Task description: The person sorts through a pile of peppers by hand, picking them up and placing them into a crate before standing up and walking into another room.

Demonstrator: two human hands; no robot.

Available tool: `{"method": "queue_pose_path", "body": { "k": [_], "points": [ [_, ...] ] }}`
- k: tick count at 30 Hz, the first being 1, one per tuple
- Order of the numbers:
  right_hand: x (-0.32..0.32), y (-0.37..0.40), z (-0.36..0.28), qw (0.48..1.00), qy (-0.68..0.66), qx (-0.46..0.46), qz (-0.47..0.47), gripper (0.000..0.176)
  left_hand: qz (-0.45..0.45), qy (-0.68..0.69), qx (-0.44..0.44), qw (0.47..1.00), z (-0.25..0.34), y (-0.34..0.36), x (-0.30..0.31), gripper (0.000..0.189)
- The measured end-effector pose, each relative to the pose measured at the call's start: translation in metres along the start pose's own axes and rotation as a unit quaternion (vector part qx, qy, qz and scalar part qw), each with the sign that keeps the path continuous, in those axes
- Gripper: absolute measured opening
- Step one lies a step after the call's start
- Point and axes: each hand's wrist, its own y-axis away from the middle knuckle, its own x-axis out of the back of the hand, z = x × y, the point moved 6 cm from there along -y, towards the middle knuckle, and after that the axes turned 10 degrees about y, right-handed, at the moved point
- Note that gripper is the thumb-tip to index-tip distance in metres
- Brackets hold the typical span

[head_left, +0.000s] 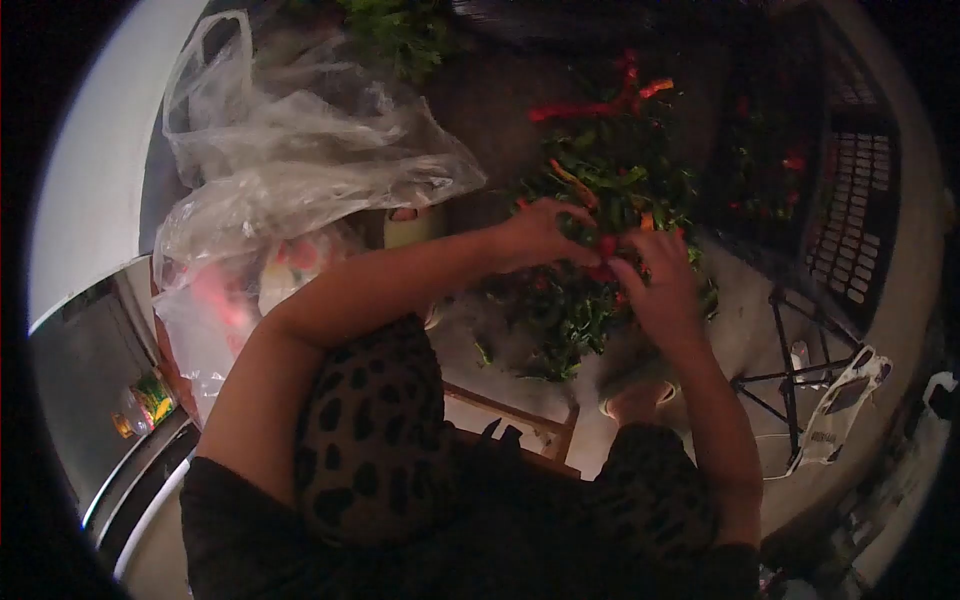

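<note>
Over a pile of green and red peppers (590, 320) on the floor, my two hands meet at a small red pepper (606, 247). My left hand (540, 236) comes in from the left, with thumb and fingers closed at the pepper's near side. From the right, my right hand (660, 280) pinches the same pepper with curled fingers. Its exact shape is partly covered by the fingers. Long red peppers (572, 112) and an orange-red one (572, 185) lie on the heap beyond my hands.
A crumpled clear plastic bag (310, 170) spreads at the left, above a bag with red print (215, 300). Leafy greens (400, 35) are at the back. A dark slatted crate (850, 215) with peppers stands right, near a black metal frame (790, 380). A wooden stool (510, 400) is below.
</note>
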Motion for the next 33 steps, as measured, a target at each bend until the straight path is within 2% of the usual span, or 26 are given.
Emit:
{"method": "queue_pose_path", "body": {
  "k": [2, 3, 5, 8, 11, 15, 17, 18, 20, 22, 24, 26, 30, 32, 33],
  "points": [
    [-0.007, 0.002, -0.009, 0.989, 0.118, 0.086, 0.005, 0.019, -0.003, -0.096, -0.044, 0.994, 0.001, 0.001, -0.002, 0.054],
    [-0.009, 0.003, -0.012, 0.987, 0.125, 0.104, 0.005, 0.017, -0.004, -0.144, -0.066, 0.987, 0.001, 0.002, -0.003, 0.053],
    [-0.011, 0.006, -0.021, 0.98, 0.14, 0.141, 0.004, 0.015, -0.013, -0.108, -0.056, 0.993, -0.007, 0.0, -0.003, 0.053],
    [-0.015, 0.005, -0.015, 0.994, 0.097, 0.042, -0.021, 0.008, 0.018, -0.089, -0.008, 0.996, -0.013, 0.001, -0.002, 0.051],
    [-0.025, 0.006, -0.01, 0.991, 0.133, 0.015, -0.003, 0.006, 0.068, -0.028, 0.042, 0.996, -0.02, 0.003, -0.005, 0.051],
    [-0.024, 0.011, -0.012, 0.974, 0.196, 0.096, 0.057, 0.012, 0.07, 0.005, 0.113, 0.991, -0.018, 0.006, -0.01, 0.054],
    [-0.022, 0.019, 0.004, 0.956, 0.24, 0.14, 0.09, 0.01, 0.163, 0.018, 0.132, 0.978, 0.002, 0.014, 0.006, 0.053],
    [-0.025, 0.022, 0.016, 0.964, 0.242, 0.098, 0.044, 0.01, 0.208, 0.024, 0.14, 0.968, 0.011, 0.015, 0.015, 0.053],
    [-0.032, 0.036, 0.037, 0.97, 0.239, 0.012, -0.046, 0.019, 0.17, 0.088, 0.077, 0.978, 0.015, -0.001, 0.026, 0.051],
    [-0.049, 0.053, 0.049, 0.955, 0.289, 0.012, -0.06, 0.034, 0.112, 0.143, 0.033, 0.983, 0.03, -0.009, 0.013, 0.054],
    [-0.056, 0.064, 0.05, 0.952, 0.296, 0.028, -0.066, 0.044, 0.035, 0.184, 0.005, 0.982, 0.084, -0.007, -0.027, 0.061],
    [-0.059, 0.066, 0.036, 0.96, 0.262, 0.065, -0.067, 0.051, -0.035, 0.148, -0.019, 0.988, 0.141, -0.005, -0.078, 0.045],
    [-0.055, 0.06, 0.025, 0.976, 0.197, 0.07, -0.066, 0.048, -0.105, 0.121, -0.087, 0.983, 0.204, -0.058, -0.181, 0.025],
    [-0.053, 0.059, 0.023, 0.983, 0.154, 0.064, -0.074, 0.046, -0.126, 0.128, -0.074, 0.981, 0.227, -0.076, -0.232, 0.031],
    [-0.054, 0.061, 0.026, 0.984, 0.157, 0.057, -0.066, 0.045, -0.139, 0.168, -0.067, 0.974, 0.238, -0.09, -0.252, 0.021]
  ]
}}
